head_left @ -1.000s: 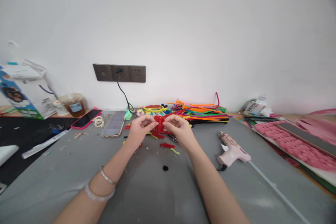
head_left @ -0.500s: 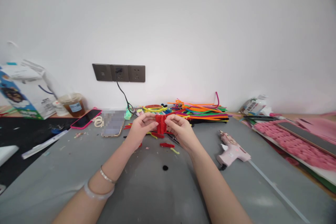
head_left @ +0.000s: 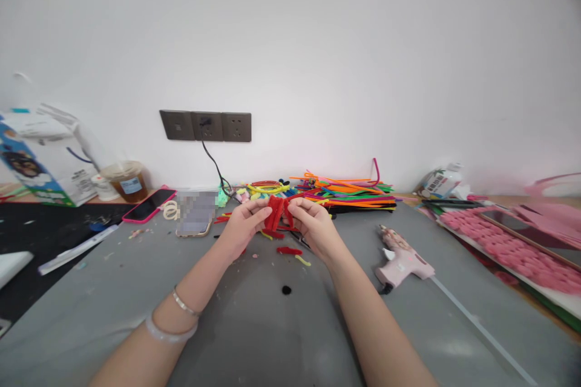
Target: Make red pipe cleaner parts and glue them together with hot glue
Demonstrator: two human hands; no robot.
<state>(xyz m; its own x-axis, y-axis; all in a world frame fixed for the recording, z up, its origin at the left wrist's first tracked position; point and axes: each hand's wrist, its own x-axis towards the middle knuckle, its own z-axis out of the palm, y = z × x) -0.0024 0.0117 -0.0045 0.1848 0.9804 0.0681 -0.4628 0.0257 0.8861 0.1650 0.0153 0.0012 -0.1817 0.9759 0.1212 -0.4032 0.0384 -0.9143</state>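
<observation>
Between my two hands is a fuzzy red piece (head_left: 273,214), which looks like pipe cleaners set side by side. My left hand (head_left: 246,225) pinches its left edge between thumb and fingers. On the other side my right hand (head_left: 313,225) pinches a narrow red strip (head_left: 288,213) at the piece's right edge; whether the two are joined I cannot tell. Just below lie a short red pipe cleaner bit (head_left: 289,250) and a yellow bit (head_left: 302,260). A black pompom-like dot (head_left: 286,290) sits closer to me on the grey mat (head_left: 254,338).
Colourful pipe cleaners (head_left: 354,193) lie heaped along the wall. A pink glue gun (head_left: 402,263) with a long glue stick rests at right, beside a pink braided piece (head_left: 512,248). Phones (head_left: 152,205), a drink cup (head_left: 124,182) and a carton (head_left: 49,160) stand left.
The red piece has tilted, and a gap now shows between its main part and the strip at my right fingers. Both arms have barely moved.
</observation>
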